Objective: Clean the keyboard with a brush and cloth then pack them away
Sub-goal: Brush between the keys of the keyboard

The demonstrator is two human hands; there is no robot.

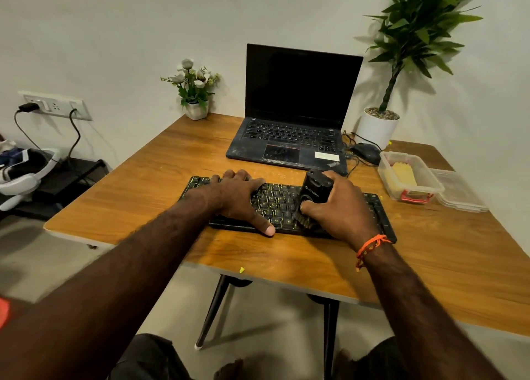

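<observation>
1. The black keyboard (286, 207) lies flat on the wooden table (172, 155), just in front of the open laptop (292, 115).
2. The left hand (238, 199) rests on the keyboard's left half, fingers spread flat, thumb at the near edge.
3. The right hand (341, 207) grips a black brush (312, 196), fingers curled round its body, bristles down on the keys.
4. A clear plastic box (407, 176) sits to the right with yellow cloth (403, 173) inside, its lid (459, 190) beside it.

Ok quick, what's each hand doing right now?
Left hand: open, fingers flat, pressing on the keyboard.
Right hand: gripping the brush, bristles down on the keys.
</observation>
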